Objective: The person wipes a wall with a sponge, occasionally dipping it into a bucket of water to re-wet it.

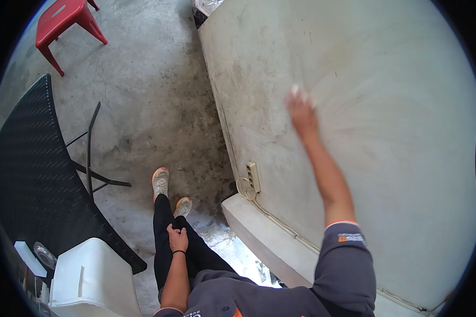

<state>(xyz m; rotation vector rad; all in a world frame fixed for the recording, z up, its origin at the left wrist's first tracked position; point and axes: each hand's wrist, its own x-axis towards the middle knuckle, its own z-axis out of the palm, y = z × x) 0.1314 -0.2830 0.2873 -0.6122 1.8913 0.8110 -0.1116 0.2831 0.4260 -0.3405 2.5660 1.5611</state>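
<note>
Over the pale, smudged wall (396,132), my right hand (303,111) reaches out at the end of a stretched arm. Motion blurs its fingers, and whitish patches show at their tips; whether it holds anything cannot be made out. My left hand (178,239) is low in front of my dark trousers (163,216), near the thigh. Its thumb and a finger are apart, the other fingers are partly curled, and nothing shows in it.
A power strip (253,177) with a looped cable is on the lower wall, above a ledge (275,235). At left are a black woven table (31,164), a white container (92,280) and a red stool (63,20). Concrete floor (137,79) lies between table and wall.
</note>
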